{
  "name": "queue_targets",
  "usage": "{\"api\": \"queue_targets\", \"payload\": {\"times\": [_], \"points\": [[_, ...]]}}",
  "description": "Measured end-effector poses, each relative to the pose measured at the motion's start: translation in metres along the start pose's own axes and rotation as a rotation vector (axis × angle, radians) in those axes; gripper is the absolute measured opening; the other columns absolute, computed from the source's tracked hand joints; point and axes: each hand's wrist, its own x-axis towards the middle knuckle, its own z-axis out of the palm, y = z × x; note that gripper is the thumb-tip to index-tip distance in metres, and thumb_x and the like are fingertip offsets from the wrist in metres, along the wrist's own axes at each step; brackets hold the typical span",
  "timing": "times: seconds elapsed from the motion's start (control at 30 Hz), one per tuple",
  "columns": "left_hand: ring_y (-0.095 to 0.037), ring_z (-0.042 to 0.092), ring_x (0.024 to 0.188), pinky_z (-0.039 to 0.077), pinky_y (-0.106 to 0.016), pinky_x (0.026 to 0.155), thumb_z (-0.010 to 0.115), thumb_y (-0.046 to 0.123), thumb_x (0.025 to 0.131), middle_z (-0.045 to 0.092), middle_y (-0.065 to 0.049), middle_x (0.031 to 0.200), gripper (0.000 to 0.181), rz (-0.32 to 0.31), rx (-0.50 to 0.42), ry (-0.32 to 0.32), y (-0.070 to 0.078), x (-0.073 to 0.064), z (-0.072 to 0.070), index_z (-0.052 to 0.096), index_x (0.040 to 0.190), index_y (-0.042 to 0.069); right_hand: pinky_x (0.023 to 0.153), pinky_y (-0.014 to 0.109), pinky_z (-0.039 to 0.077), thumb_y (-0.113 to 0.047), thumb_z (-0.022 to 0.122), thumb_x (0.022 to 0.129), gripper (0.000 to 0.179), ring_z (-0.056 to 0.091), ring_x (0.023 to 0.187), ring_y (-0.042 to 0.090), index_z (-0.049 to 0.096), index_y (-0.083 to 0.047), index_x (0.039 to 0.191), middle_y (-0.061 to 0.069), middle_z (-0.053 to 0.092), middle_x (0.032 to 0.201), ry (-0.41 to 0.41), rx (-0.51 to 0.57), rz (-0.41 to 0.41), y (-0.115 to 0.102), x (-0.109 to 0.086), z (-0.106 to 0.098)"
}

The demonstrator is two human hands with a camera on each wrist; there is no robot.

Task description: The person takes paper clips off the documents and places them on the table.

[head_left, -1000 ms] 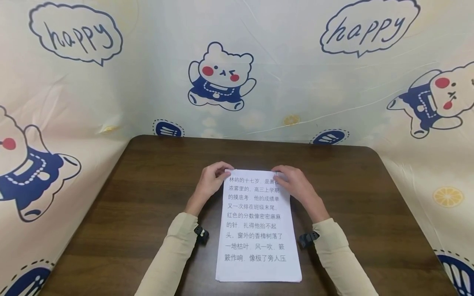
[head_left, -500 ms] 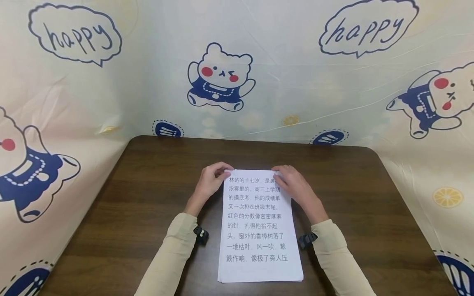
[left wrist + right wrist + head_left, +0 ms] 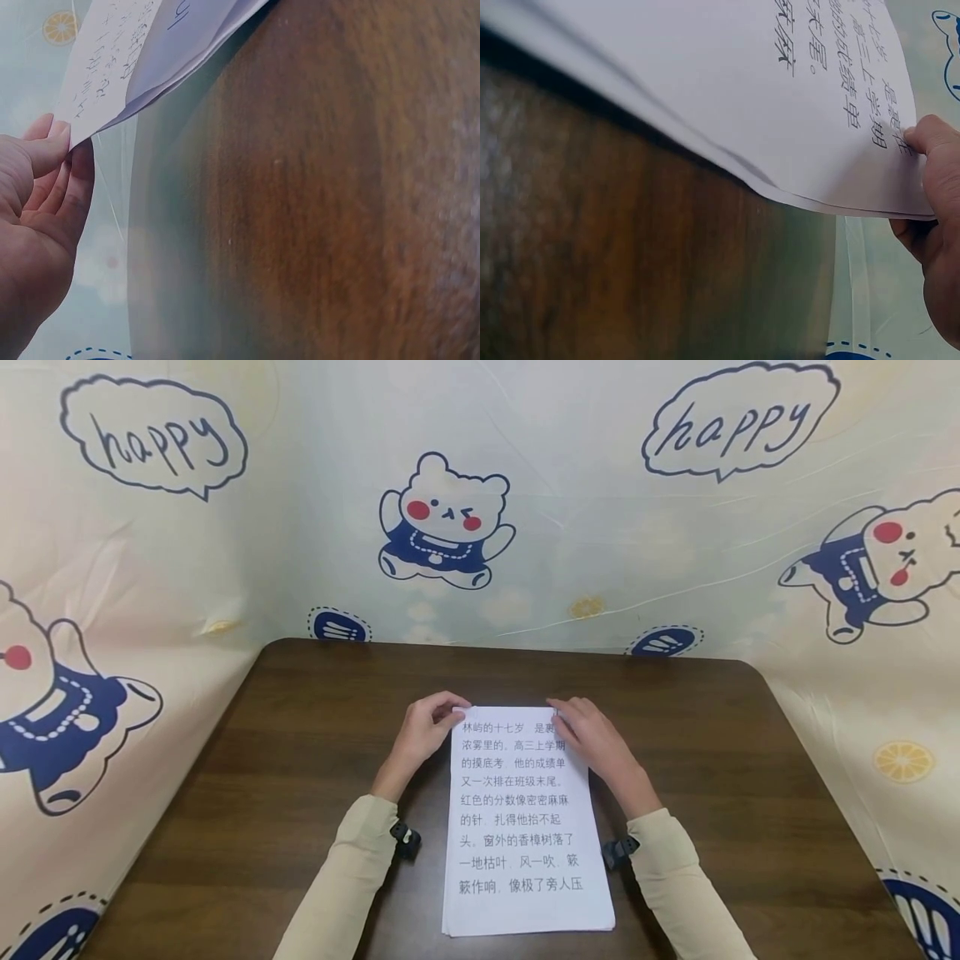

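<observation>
A few white paper sheets (image 3: 517,827), the top one printed with large Chinese characters, are held by their far corners over the dark table. My left hand (image 3: 423,731) pinches the far left corner. In the left wrist view the thumb (image 3: 51,150) lies on the printed face, the fingers behind it. At the far right corner my right hand (image 3: 596,735) pinches the sheets likewise. The right wrist view shows its thumb (image 3: 930,135) on top and a finger underneath. The layered edges of the sheets (image 3: 772,191) part slightly and stand off the table there.
The brown wooden table (image 3: 262,827) has rounded far corners and stretches out on both sides of the arms. Behind it hangs a pale curtain (image 3: 570,543) with cartoon bears and "happy" bubbles. Dark wrist cameras (image 3: 405,841) sit at both cuffs.
The near edge of the sheets has shifted slightly right. Both hands keep their pinch at the far corners, and the head view has tilted slightly.
</observation>
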Motion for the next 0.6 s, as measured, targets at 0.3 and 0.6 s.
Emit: {"api": "queue_targets", "payload": {"times": [0.3, 0.6], "points": [[-0.023, 0.065, 0.087, 0.053, -0.03, 0.078, 0.067, 0.007, 0.095, 0.074, -0.01, 0.109, 0.015, 0.004, 0.002, 0.007, -0.0009, 0.0, -0.0009, 0.074, 0.108, 0.012, 0.107, 0.049, 0.048, -0.03, 0.05, 0.106, 0.045, 0.057, 0.123, 0.031, 0.05, -0.012, 0.147, 0.013, 0.063, 0.129, 0.017, 0.003, -0.021, 0.0004, 0.001, 0.0016], [-0.022, 0.064, 0.087, 0.054, -0.027, 0.078, 0.068, 0.009, 0.095, 0.073, -0.009, 0.109, 0.016, -0.006, 0.0, -0.002, -0.0011, -0.002, 0.0008, 0.073, 0.109, 0.013, 0.111, 0.051, 0.045, -0.032, 0.049, 0.106, 0.042, 0.053, 0.134, 0.032, 0.053, -0.014, 0.144, 0.012, 0.058, 0.143, 0.059, 0.065, 0.018, 0.002, -0.0005, 0.0049]]}}
